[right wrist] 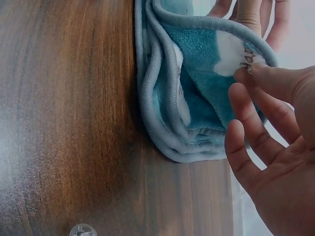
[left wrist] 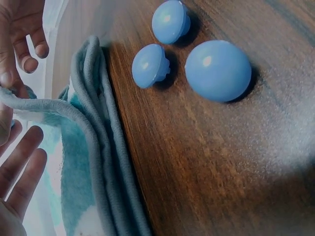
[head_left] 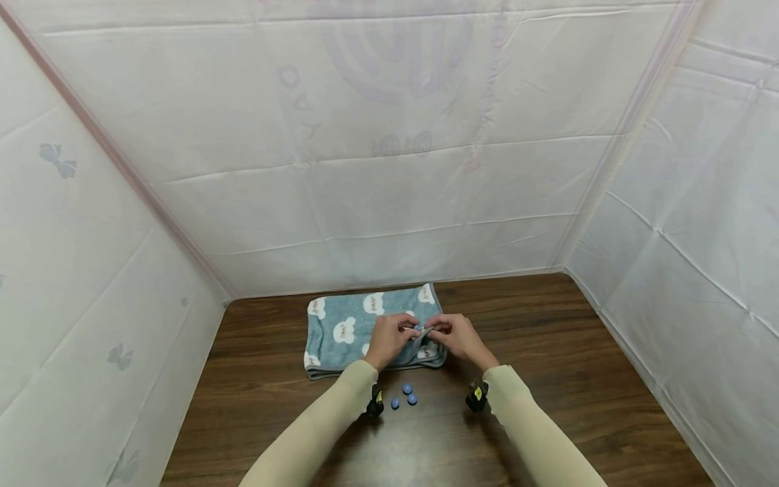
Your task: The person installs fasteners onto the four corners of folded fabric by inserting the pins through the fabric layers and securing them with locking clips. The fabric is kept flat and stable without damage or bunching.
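A folded teal blanket with white cloud-shaped patches and grey piping lies on the wooden table. My right hand pinches a lifted flap at its near right part between thumb and index finger; in the right wrist view this fold curls upward. Facing it, my left hand pinches a small blue domed clip, mostly hidden by the fingertips, against the lifted edge. In the left wrist view, the left hand's other fingers are spread. Three more blue mushroom-shaped clips lie in front of the blanket.
A small clear plastic piece shows at the bottom of the right wrist view. The dark wooden table is enclosed by pale sheeted walls at the back and both sides. The blanket lies near the table's back edge.
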{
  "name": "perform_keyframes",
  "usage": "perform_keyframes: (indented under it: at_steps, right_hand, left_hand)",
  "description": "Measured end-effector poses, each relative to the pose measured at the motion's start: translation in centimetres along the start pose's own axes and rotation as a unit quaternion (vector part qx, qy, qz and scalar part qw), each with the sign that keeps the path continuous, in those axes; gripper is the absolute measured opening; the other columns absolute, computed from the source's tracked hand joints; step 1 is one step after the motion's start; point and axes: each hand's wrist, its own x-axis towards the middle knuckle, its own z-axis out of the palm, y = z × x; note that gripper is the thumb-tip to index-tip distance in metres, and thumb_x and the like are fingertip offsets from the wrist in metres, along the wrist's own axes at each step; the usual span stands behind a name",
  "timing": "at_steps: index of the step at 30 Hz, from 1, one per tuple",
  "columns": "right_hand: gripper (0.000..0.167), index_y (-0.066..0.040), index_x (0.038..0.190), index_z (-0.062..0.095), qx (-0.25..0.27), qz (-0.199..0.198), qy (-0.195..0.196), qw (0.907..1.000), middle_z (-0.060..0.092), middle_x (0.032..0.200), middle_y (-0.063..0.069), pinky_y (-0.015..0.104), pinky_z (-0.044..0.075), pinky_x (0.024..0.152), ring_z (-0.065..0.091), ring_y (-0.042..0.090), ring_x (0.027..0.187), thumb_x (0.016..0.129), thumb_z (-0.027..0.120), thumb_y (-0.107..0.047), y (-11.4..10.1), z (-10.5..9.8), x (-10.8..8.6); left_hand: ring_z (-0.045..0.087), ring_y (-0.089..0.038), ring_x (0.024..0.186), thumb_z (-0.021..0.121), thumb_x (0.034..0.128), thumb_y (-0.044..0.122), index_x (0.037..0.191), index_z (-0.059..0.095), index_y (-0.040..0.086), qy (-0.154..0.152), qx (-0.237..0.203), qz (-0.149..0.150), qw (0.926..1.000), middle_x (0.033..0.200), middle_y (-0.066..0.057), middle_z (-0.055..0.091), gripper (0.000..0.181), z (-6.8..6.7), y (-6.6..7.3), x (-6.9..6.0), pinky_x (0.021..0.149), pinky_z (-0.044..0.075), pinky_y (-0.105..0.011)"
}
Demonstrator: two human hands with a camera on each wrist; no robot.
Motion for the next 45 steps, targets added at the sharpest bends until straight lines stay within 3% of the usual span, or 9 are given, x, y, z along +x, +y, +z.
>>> perform_keyframes:
  at_steps: [15, 25, 36, 45]
  right_hand:
    - [0.011, -0.012, 0.101, 0.079, -0.003, 0.010, 0.014, 0.9998, 0.076, 0.093, 0.000, 0.030, 0.058, 0.072, 0.071, 0.013, 0.085, 0.094, 0.075, -0.006, -0.31, 0.19, 0.15]
    - [0.012, -0.010, 0.104, 0.077, 0.029, 0.027, 0.016, 0.9991, 0.076, 0.098, 0.004, 0.030, 0.058, 0.070, 0.073, 0.018, 0.081, 0.096, 0.072, -0.004, -0.11, 0.43, -0.09]
    - [0.011, -0.010, 0.103, 0.077, 0.026, 0.021, 0.014, 0.9993, 0.076, 0.094, 0.002, 0.028, 0.057, 0.068, 0.072, 0.012, 0.078, 0.095, 0.072, -0.004, -0.14, 0.38, -0.18]
    - [0.011, -0.011, 0.102, 0.077, 0.018, 0.019, 0.018, 0.9995, 0.076, 0.094, 0.001, 0.028, 0.058, 0.070, 0.072, 0.012, 0.081, 0.095, 0.074, -0.005, -0.33, 0.35, -0.20]
  left_hand:
    - [0.075, -0.016, 0.079, 0.082, 0.0872, 0.010, 0.104, 0.080, 0.003, 0.004, 0.014, -0.002, 0.9999, 0.093, -0.007, 0.078, 0.018, -0.01, 0.12, -0.08, 0.069, 0.060, -0.030]
    - [0.076, -0.021, 0.084, 0.073, 0.0961, 0.008, 0.116, 0.075, 0.002, -0.015, -0.013, 0.009, 0.9998, 0.108, -0.011, 0.077, 0.021, -0.26, -0.26, -0.40, 0.072, 0.061, -0.032]
    - [0.075, -0.019, 0.078, 0.074, 0.0951, 0.008, 0.112, 0.076, 0.001, -0.018, -0.015, -0.013, 0.9996, 0.102, -0.010, 0.077, 0.019, -0.29, -0.29, -0.46, 0.069, 0.060, -0.032]
    - [0.074, -0.018, 0.078, 0.074, 0.0953, 0.008, 0.110, 0.076, 0.002, -0.014, -0.018, -0.004, 0.9997, 0.097, -0.009, 0.078, 0.016, -0.19, -0.03, -0.56, 0.068, 0.059, -0.029]
